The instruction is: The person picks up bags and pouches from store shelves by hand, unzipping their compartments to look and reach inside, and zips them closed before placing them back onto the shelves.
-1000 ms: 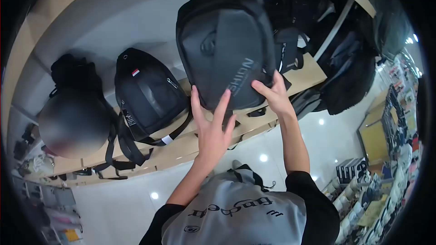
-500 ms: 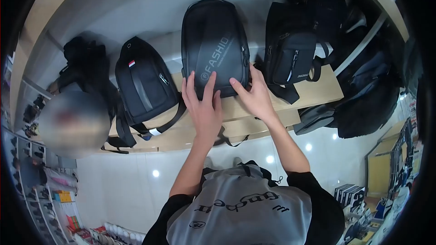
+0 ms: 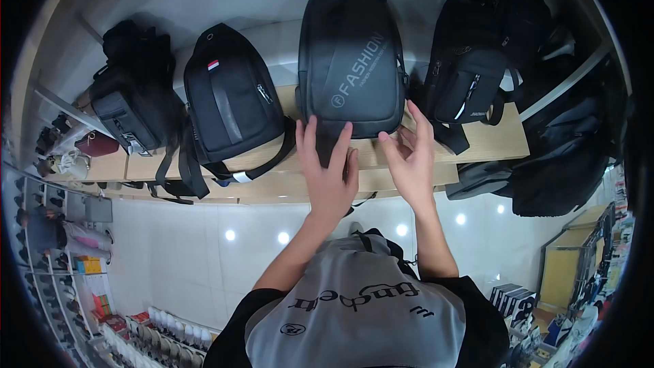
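A black sling bag [image 3: 354, 61] with grey "FASHION" lettering stands upright on the wooden shelf [image 3: 494, 140], leaning back toward the wall. My left hand [image 3: 330, 177] is at its lower left, fingers spread and fingertips right at the bottom edge. At the lower right corner is my right hand [image 3: 412, 157], thumb and fingers apart, fingertips close to the bag's side. Left of it stands a second black sling bag [image 3: 231, 99] with a small red-and-white tag, its strap hanging forward. To the right is another black bag [image 3: 466, 82] with a front zip pocket.
Farther left are a black bag [image 3: 129, 116] and a small dark red bag [image 3: 95, 144]. Dark backpacks [image 3: 562, 170] hang at the right. Below lies a shiny tiled floor [image 3: 184, 252], with shoe displays [image 3: 167, 341] behind me and a person [image 3: 51, 235] far left.
The view has shifted, so the bags sit farther right. My hands have slid down from the sling bag's front to its bottom edge. A blurred round shape at left has left the view.
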`<state>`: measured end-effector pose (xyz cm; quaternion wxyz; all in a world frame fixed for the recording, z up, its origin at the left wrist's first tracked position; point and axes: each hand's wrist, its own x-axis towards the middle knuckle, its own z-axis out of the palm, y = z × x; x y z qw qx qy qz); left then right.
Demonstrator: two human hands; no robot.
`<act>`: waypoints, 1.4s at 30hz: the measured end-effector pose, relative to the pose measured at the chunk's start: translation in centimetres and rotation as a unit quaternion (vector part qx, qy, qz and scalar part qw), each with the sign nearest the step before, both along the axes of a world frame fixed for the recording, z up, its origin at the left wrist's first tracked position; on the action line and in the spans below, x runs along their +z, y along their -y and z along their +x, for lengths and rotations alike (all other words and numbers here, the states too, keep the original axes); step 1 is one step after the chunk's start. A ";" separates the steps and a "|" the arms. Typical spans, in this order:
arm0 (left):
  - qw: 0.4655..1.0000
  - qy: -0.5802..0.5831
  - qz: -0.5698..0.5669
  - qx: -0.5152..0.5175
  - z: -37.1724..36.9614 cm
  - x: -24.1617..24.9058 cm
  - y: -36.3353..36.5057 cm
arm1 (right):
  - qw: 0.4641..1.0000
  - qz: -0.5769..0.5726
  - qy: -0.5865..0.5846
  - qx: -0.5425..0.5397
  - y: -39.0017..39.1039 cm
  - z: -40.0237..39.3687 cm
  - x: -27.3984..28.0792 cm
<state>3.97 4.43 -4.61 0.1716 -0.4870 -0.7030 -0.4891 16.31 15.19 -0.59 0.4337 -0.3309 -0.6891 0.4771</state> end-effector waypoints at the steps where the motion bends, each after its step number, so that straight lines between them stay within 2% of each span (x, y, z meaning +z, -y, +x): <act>1: 1.000 0.002 0.010 -0.011 0.2 -0.3 0.5 | 1.000 0.008 0.006 -0.016 0.6 0.0 0.0; 4: 0.998 -0.002 0.058 -0.039 0.8 -0.9 2.7 | 0.992 0.094 0.026 -0.077 3.1 0.1 -0.4; 7: 0.991 0.019 0.089 -0.093 1.0 -2.7 5.9 | 0.979 0.158 -0.013 -0.128 6.0 0.3 -2.3; 9: 0.979 0.066 0.088 -0.170 0.6 -4.4 7.8 | 0.977 0.157 -0.006 -0.141 8.2 0.8 -5.5; 11: 0.969 0.075 0.049 -0.230 -0.1 -5.8 9.8 | 0.993 0.045 -0.047 -0.099 11.4 0.0 -6.4; 13: 0.955 0.104 -0.034 -0.276 -0.8 -7.9 12.2 | 0.995 0.071 0.034 -0.067 14.4 -0.5 -9.2; 15: 0.930 0.135 -0.113 -0.323 -2.2 -11.2 14.0 | 0.976 0.161 0.144 -0.032 15.5 -1.6 -13.1; 16: 0.918 0.151 -0.141 -0.338 -3.2 -13.2 15.1 | 0.973 0.141 0.178 -0.030 15.9 -2.1 -14.9; 19: 0.883 0.204 -0.249 -0.341 -6.7 -21.5 20.3 | 0.949 0.082 0.303 -0.013 18.1 -1.1 -21.3; 21: 0.852 0.169 -0.397 -0.295 -10.5 -26.6 25.2 | 0.934 0.029 0.357 0.019 18.9 1.0 -25.6; 22: 0.860 0.185 -0.391 -0.270 -11.9 -33.5 29.0 | 0.937 0.013 0.347 0.028 19.6 2.1 -29.1; 23: 0.852 0.261 -0.393 -0.227 -13.9 -39.2 33.9 | 0.937 -0.001 0.347 0.039 20.0 4.7 -34.0; 24: 0.839 0.294 -0.453 -0.070 -14.9 -47.9 39.3 | 0.937 -0.016 0.347 0.050 20.5 7.3 -38.6; 25: 0.842 0.338 -0.418 0.050 -15.7 -51.3 46.6 | 0.909 -0.061 0.406 0.080 20.9 11.6 -45.8; 26: 0.728 0.340 -0.576 0.153 -15.7 -50.9 52.4 | 0.872 -0.100 0.466 0.113 21.3 15.7 -52.7; 27: 0.710 0.405 -0.527 0.232 -14.3 -50.1 59.4 | 0.803 -0.454 0.375 0.088 20.6 22.1 -62.7; 28: 0.653 0.468 -0.541 0.248 -13.8 -48.6 65.1 | 0.774 -0.454 0.440 0.045 23.0 24.0 -61.2; 29: 0.528 0.525 -0.611 0.269 -12.9 -43.8 68.2 | 0.740 -0.455 0.496 0.007 26.8 24.9 -59.9; 30: 0.499 0.556 -0.609 0.266 -11.6 -43.0 72.7 | 0.734 -0.462 0.497 0.003 29.7 25.6 -58.7; 33: 0.579 0.502 -0.621 0.160 -6.8 -39.8 82.7 | 0.740 -0.502 0.448 0.000 37.6 26.8 -55.1; 35: 0.584 0.590 -0.535 0.155 -4.4 -37.6 85.7 | 0.732 -0.542 0.413 -0.024 43.2 27.7 -53.0; 36: 0.564 0.680 -0.426 0.196 -4.2 -37.3 86.0 | 0.714 -0.564 0.413 -0.013 45.8 27.9 -52.1; 37: 0.504 0.788 -0.244 0.257 -4.9 -39.1 86.6 | 0.698 -0.586 0.412 -0.004 48.2 28.0 -51.2; 38: 0.429 0.841 -0.044 0.325 -5.6 -40.7 87.1 | 0.684 -0.604 0.409 0.002 50.2 27.9 -50.7; 39: 0.457 0.804 -0.112 0.363 -6.6 -40.4 84.5 | 0.677 -0.606 0.418 0.001 52.2 28.0 -50.8; 41: 0.507 0.790 -0.149 0.311 -9.7 -40.2 80.6 | 0.661 -0.609 0.439 -0.001 56.2 28.3 -51.4; 42: 0.573 0.735 -0.268 0.244 -11.6 -39.2 78.1 | 0.653 -0.619 0.437 0.001 57.7 28.2 -51.6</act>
